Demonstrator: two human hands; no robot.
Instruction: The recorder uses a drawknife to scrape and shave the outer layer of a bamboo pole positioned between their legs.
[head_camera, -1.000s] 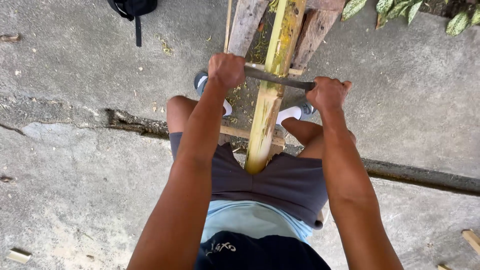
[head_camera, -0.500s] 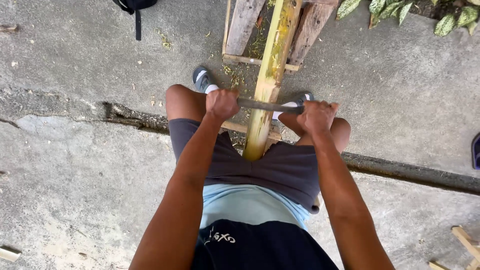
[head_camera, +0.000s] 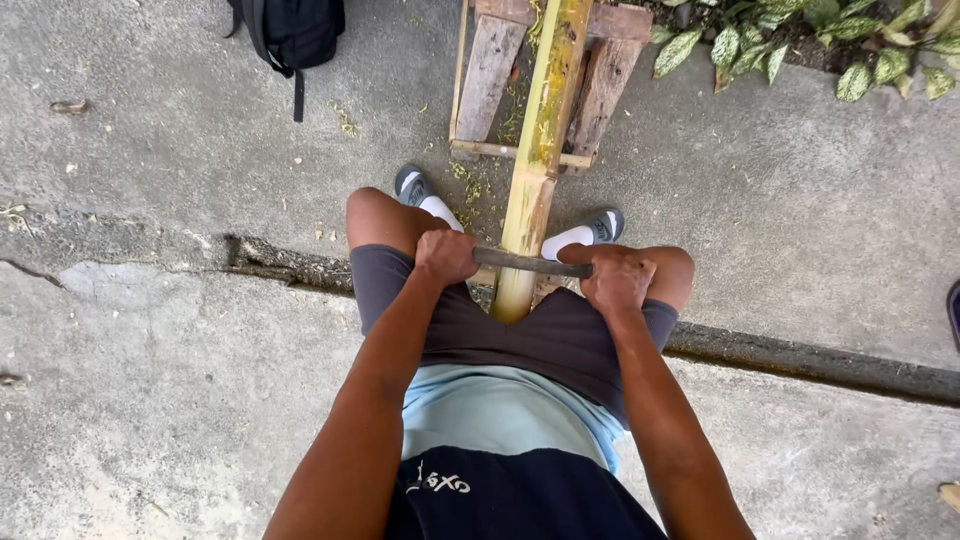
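Drew the dark two-handled blade (head_camera: 530, 263) back along the bamboo pole (head_camera: 535, 170), from up near the wooden frame (head_camera: 490, 75) down to just above the lap. Left hand (head_camera: 445, 256) clenched around one end, right hand (head_camera: 618, 280) clenched around the other. Pole lay between the knees, far end across the frame. Looked like one scraping stroke nearly spent.

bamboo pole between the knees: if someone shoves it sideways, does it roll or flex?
The bamboo pole is round, so probably apt to roll, though it lies between the slats of the wooden pallet. It looks thick and straight, likely stiff. Its stripped surface may be slippery.
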